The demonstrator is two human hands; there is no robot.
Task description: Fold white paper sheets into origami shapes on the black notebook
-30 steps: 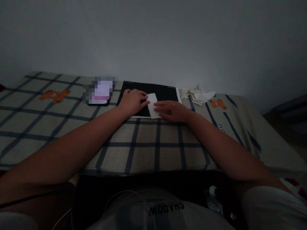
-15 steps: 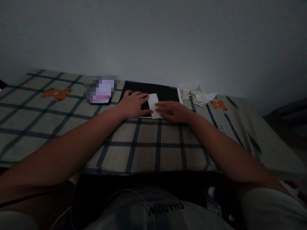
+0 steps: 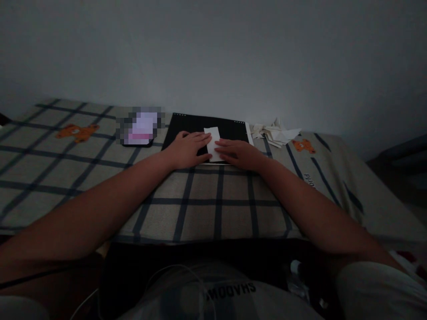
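Observation:
A narrow piece of folded white paper (image 3: 212, 141) lies on a black notebook cover (image 3: 224, 126) with small holes along its far edge. My left hand (image 3: 189, 149) rests flat at the paper's left side, fingers stretched, with fingertips touching that edge. From the right, my right hand (image 3: 240, 153) lays its outstretched fingers on the paper's right side. Both hands are open, palms down, and neither grips the sheet. How many layers the paper has, I cannot tell.
A phone (image 3: 142, 129) with a lit, blurred screen lies left of the notebook. Crumpled or folded white paper pieces (image 3: 276, 133) sit to its right. The checked tablecloth (image 3: 200, 213) meets a grey wall (image 3: 213, 58) behind. Below the table's edge is a clear bottle (image 3: 296, 280).
The white paper has shifted slightly away from me and now sits a little more upright in view. Both hands have moved slightly with it and stay at its two sides.

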